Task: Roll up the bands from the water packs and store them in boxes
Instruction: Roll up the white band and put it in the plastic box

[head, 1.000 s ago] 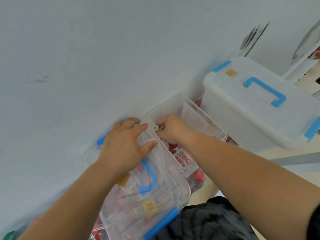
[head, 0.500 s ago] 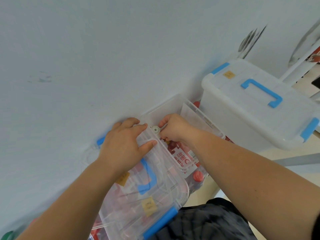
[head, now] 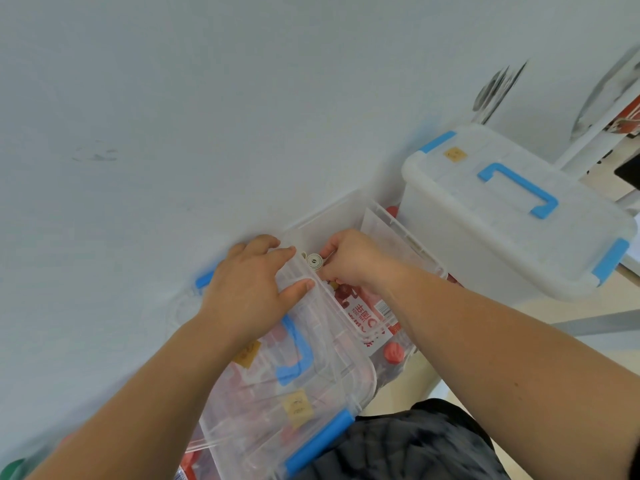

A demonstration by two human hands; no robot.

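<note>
floor (head: 571, 311): beige | on it: white box (head: 502, 216), water pack (head: 365, 308)

The person's left hand (head: 249, 289), right hand (head: 353, 261) and forearms (head: 485, 341) are bare, with a dark grey-mottled garment (head: 398, 445) below and a dark sleeve (head: 636, 457) on the right arm.

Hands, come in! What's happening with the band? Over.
Left hand presses clear lid. Right hand pinches rolled band at open clear box. Nothing blocks the opening.
</note>
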